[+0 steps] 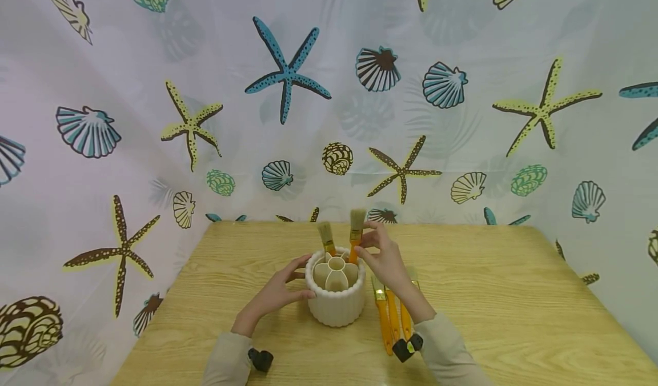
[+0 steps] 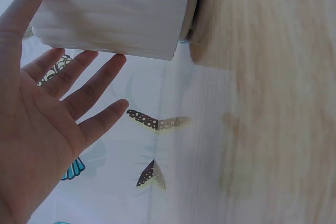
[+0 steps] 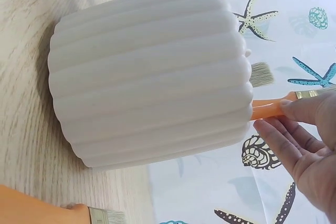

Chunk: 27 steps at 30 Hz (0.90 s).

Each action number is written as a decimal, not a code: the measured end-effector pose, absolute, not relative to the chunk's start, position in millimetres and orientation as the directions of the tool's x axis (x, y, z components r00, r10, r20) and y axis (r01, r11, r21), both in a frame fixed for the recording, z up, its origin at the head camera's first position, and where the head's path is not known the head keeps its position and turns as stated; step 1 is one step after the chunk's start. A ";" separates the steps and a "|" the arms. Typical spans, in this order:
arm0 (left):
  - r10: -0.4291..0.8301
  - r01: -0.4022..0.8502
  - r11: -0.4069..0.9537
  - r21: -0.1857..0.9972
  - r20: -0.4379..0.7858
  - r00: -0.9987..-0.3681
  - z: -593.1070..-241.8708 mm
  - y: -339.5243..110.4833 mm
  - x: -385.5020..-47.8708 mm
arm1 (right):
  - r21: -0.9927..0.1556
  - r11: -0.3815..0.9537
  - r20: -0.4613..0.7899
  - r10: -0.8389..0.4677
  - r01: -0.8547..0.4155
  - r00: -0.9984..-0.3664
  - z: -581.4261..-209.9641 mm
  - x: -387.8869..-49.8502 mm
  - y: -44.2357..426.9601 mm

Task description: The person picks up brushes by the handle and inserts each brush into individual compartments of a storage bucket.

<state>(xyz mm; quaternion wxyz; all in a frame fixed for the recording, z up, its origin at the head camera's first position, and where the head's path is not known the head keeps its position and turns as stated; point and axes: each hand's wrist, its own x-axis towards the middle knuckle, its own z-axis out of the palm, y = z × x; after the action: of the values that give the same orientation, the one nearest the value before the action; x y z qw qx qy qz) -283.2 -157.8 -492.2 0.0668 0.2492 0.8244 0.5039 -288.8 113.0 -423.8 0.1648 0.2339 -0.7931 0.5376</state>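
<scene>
While the left hand (image 1: 280,289), fingers extended, touches a ribbed, scallop-rimmed white pot (image 1: 336,309), the right hand (image 1: 382,257) pinches an orange-handled, pale-bristled brush (image 1: 356,233), its hidden end probably inside.

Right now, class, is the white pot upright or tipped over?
Upright. The white pot sits base-down on the table, its scalloped rim and divided opening facing up in the head view.

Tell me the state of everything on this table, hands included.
Round white ribbed holder: upright, with brushes in it.
Taller orange-handled, pale-bristled brush: bristles up, pinched, lower end inside the holder.
Lower orange-handled brush: bristles up, tilted, in the holder.
Three loose orange-handled brushes: lying flat, partly covered.
Left hand: fingers extended, touching the holder.
Right hand: pinching the taller brush.
</scene>
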 end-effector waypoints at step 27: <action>0.474 0.324 0.365 0.873 0.125 -0.871 -491.9 -158.0 -282.4 | -0.766 0.327 0.505 -0.228 -0.554 -0.832 -420.4 -279.6 110.1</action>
<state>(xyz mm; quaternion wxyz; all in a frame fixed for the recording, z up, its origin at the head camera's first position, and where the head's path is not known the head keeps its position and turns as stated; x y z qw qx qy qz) -282.4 -158.0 -491.9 0.0738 0.2426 0.8227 0.5087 -279.6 110.1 -420.4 0.1548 0.2447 -0.7996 0.5261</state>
